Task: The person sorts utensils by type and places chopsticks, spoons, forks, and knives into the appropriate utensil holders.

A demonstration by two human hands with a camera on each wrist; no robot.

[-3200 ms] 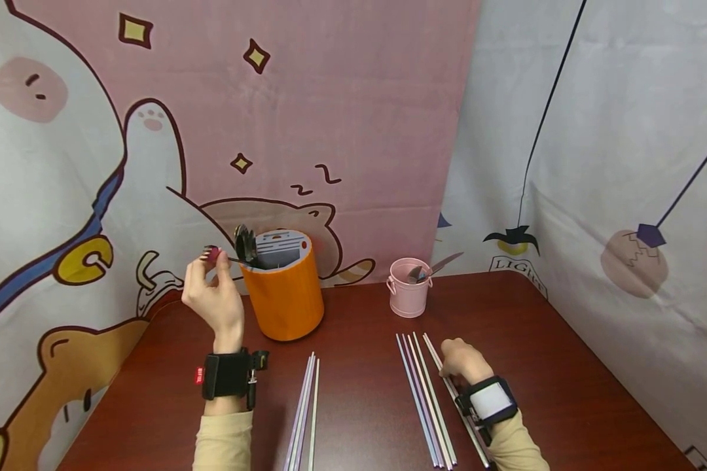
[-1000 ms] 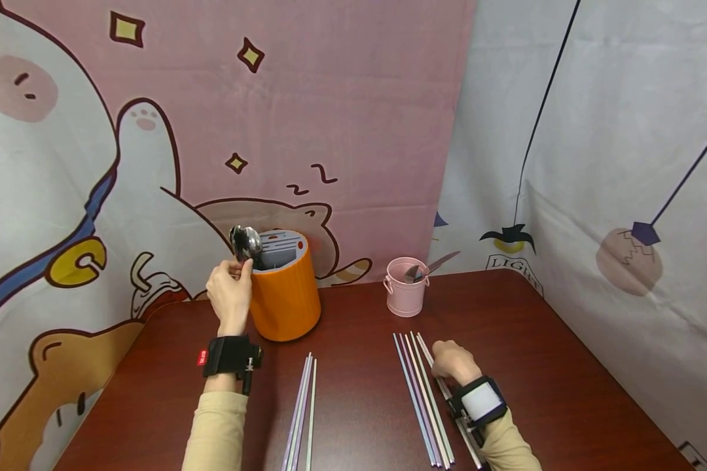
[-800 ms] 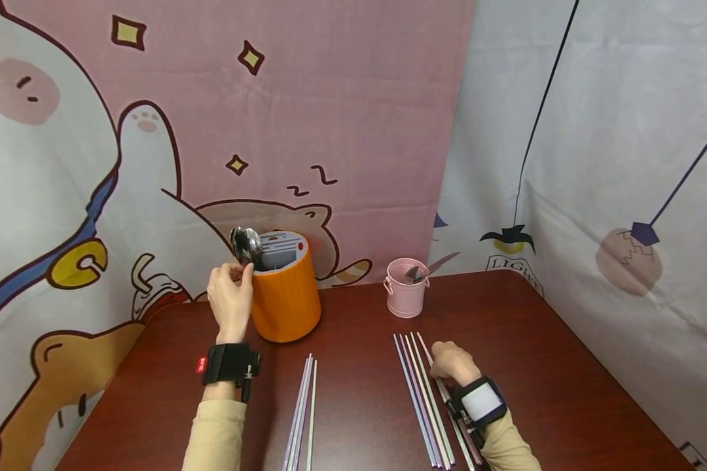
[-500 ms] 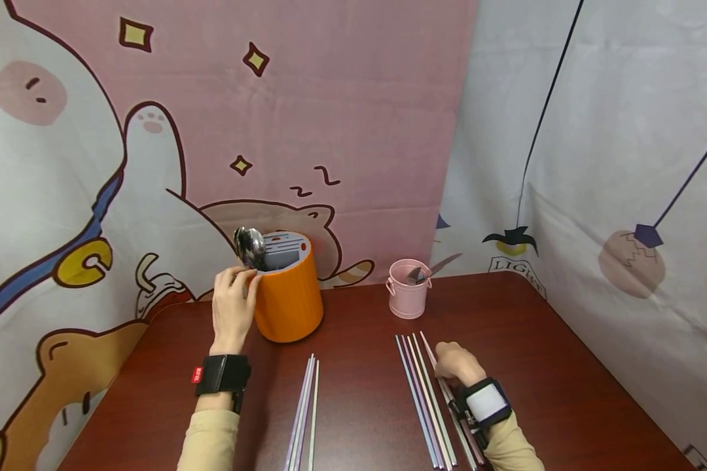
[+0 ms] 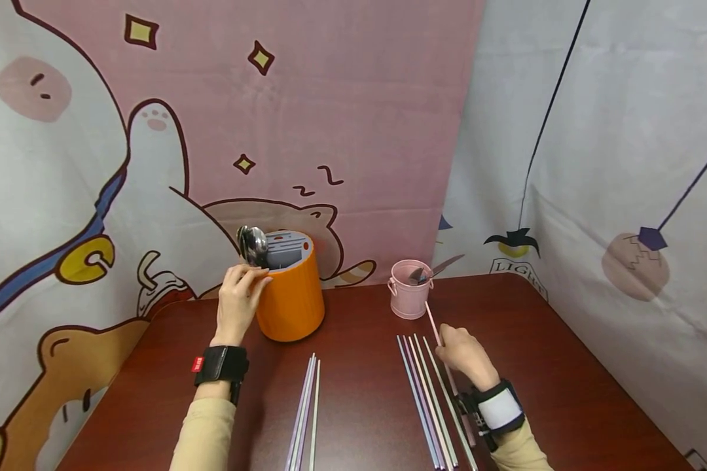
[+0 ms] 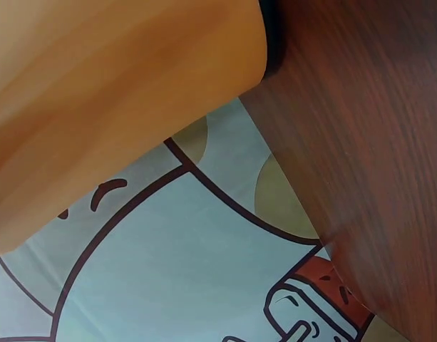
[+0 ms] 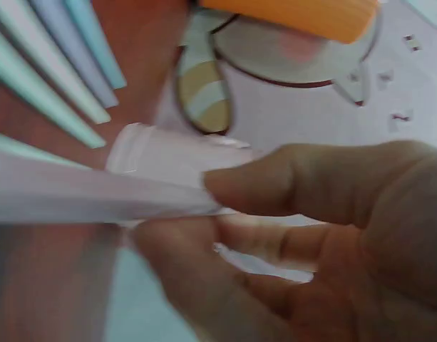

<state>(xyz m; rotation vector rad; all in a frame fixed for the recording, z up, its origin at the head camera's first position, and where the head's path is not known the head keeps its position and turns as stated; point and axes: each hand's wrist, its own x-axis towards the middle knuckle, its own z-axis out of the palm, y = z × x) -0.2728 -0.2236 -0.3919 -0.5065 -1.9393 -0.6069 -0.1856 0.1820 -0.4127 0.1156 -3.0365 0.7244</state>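
Observation:
My left hand (image 5: 237, 297) is at the near left rim of an orange cutlery holder (image 5: 289, 301), fingers loosely bent and holding nothing visible. Several metal spoons (image 5: 253, 245) stand in the holder just beyond the fingertips. In the left wrist view, the holder's orange wall (image 6: 125, 78) fills the upper left; the hand is out of sight. My right hand (image 5: 465, 353) pinches a pale pink chopstick (image 5: 433, 322) between thumb and fingers, its far end raised toward the pink bucket. The right wrist view shows the pinched chopstick (image 7: 97, 192) close up, slightly blurred.
A small pink bucket (image 5: 408, 297) with metal utensils (image 5: 448, 263) stands at the back. Several pastel chopsticks (image 5: 427, 399) lie left of my right hand. Another group of chopsticks (image 5: 303, 412) lies at front centre. A patterned cloth (image 5: 353, 118) hangs behind the brown table (image 5: 359, 366).
My left hand has let go of a piece of cutlery with a dark red end, now in the holder. My right hand has lifted the pink chopstick away from the row.

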